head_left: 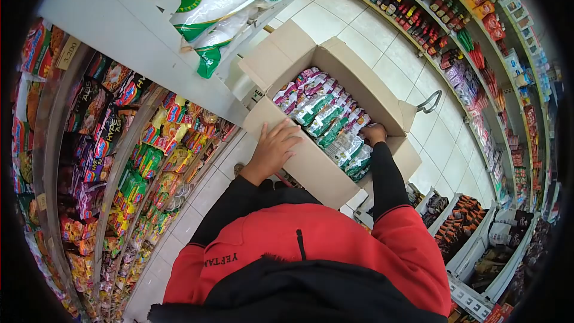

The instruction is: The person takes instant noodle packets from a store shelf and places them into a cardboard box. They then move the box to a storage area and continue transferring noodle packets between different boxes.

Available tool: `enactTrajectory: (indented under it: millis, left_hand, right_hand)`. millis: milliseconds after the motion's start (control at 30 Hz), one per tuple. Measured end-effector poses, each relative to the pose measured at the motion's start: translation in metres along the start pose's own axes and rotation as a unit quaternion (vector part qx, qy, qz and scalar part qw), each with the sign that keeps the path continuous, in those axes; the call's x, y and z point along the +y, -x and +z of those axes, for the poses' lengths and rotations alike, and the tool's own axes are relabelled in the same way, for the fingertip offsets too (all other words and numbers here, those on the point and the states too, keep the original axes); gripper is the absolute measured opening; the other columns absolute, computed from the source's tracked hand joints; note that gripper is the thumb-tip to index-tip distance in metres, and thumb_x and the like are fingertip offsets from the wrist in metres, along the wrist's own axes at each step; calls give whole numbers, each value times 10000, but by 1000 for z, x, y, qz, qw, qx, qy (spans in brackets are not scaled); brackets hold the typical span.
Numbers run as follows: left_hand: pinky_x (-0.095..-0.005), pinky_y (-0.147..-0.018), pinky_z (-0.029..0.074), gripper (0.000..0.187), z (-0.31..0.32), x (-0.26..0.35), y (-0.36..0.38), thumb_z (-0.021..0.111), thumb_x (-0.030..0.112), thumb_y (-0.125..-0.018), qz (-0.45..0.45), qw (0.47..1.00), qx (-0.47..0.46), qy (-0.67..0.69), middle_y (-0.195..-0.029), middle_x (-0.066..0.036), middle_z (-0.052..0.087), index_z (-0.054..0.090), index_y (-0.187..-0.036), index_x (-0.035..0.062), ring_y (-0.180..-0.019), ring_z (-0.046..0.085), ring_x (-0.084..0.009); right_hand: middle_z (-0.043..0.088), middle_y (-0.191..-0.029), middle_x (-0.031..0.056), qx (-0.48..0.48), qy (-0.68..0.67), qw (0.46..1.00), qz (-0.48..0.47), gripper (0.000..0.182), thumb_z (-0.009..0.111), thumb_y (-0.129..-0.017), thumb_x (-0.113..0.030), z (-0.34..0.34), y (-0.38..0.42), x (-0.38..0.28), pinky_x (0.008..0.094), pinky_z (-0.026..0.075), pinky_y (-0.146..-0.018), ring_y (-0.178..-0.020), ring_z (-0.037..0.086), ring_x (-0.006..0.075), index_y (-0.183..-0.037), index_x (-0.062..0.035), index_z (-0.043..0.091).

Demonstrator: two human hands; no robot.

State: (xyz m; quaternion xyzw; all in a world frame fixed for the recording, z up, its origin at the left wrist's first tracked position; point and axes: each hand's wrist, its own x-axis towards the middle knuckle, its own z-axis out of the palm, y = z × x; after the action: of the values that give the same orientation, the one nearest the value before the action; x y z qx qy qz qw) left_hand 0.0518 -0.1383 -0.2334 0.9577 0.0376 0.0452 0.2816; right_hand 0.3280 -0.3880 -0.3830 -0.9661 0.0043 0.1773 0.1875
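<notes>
Left hand (274, 148) lies flat, fingers spread, on the near side wall of the open cardboard box (311, 170), pressing against it rather than gripping; the box hangs in front of the person's chest, above the tiled floor (353, 30) of a shop aisle, with snack shelves (119, 161) off to its left. Inside lie the sachet packets (326, 121), packed in close rows that run along the box's long axis, which points away from the person and slants toward the upper left of the view, flaps open at the far end. Those packets look light, soft and a bit slick, and I judge the full box moderately heavy, its card walls apt to bow, so it is best held under the bottom corners. Right hand (374, 134) reaches over the near right rim, fingers curled down among the packets; I cannot tell whether they are closed on one.
</notes>
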Motion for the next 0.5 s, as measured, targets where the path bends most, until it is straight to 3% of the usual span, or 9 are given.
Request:
enactTrajectory:
  millis: [67, 100, 167, 233, 333, 400, 433, 500]
  left_hand:
    - [-631, -1038, 183, 387, 1, 1, 1, 680, 130, -729, -2, 1000, 6, 8, -1317, -11, 457, 585, -1100, 189, -1326, 306, -281]
    - [-632, -1038, 180, 391, 1, 1, 0, 681, 126, -727, -1, 1000, 8, 14, -1320, -13, 455, 584, -1101, 189, -1329, 302, -283]
    - [-634, -1039, 175, 396, 1, 1, 1, 684, 134, -728, -2, 1000, 4, 11, -1324, -14, 453, 582, -1106, 186, -1332, 296, -285]
    - [-636, -1039, 170, 400, -1, 2, 1, 687, 141, -728, -2, 1000, -1, 5, -1329, -16, 450, 580, -1111, 184, -1335, 291, -288]
    - [-653, -1025, 165, 385, -5, 3, 1, 673, 166, -765, -3, 999, -16, 41, -1354, -35, 428, 571, -1136, 169, -1342, 272, -298]
    - [-592, -1042, 207, 373, -6, 6, -2, 646, 203, -812, -19, 996, -20, 84, -1330, -73, 455, 556, -1164, 119, -1327, 296, -309]
    - [-592, -1042, 207, 373, -8, 9, -5, 646, 203, -812, -13, 996, -18, 82, -1330, -73, 455, 556, -1164, 119, -1327, 296, -309]
    - [-490, -1033, 302, 387, -12, 19, -10, 639, 227, -830, 35, 982, 5, 188, -1280, -108, 501, 549, -1172, 70, -1266, 394, -311]
  right_hand:
    - [654, -758, 226, -35, 59, 992, -103, 426, 710, -610, -338, 5, -19, 11, 378, 515, -769, -768, 660, 338, -770, 54, 659]
    - [654, -758, 226, -33, 58, 992, -105, 426, 710, -610, -338, -6, -10, 4, 378, 515, -769, -768, 660, 338, -770, 54, 659]
    - [640, -733, 236, 63, 58, 988, -129, 383, 665, -649, -330, -53, 30, -25, 411, 513, -732, -762, 642, 376, -712, 47, 649]
    - [634, -739, 252, 93, 53, 981, -161, 371, 646, -669, -319, -90, 45, -39, 449, 503, -690, -737, 628, 403, -712, 50, 641]
    - [645, -812, 253, 69, 44, 993, -88, 395, 654, -660, -319, -166, 94, -81, 428, 509, -722, -801, 640, 385, -801, 50, 656]
    - [643, -778, 240, 84, -91, 970, -208, 415, 644, -683, -305, -190, 109, -95, 399, 505, -685, -766, 647, 357, -860, 70, 627]
    - [643, -778, 240, 91, -93, 970, -207, 415, 644, -683, -305, -192, 110, -99, 399, 505, -685, -766, 647, 357, -860, 70, 627]
    - [647, -753, 190, 101, -169, 955, -220, 384, 638, -705, -260, -194, 114, -108, 342, 498, -655, -732, 652, 270, -924, 54, 615]
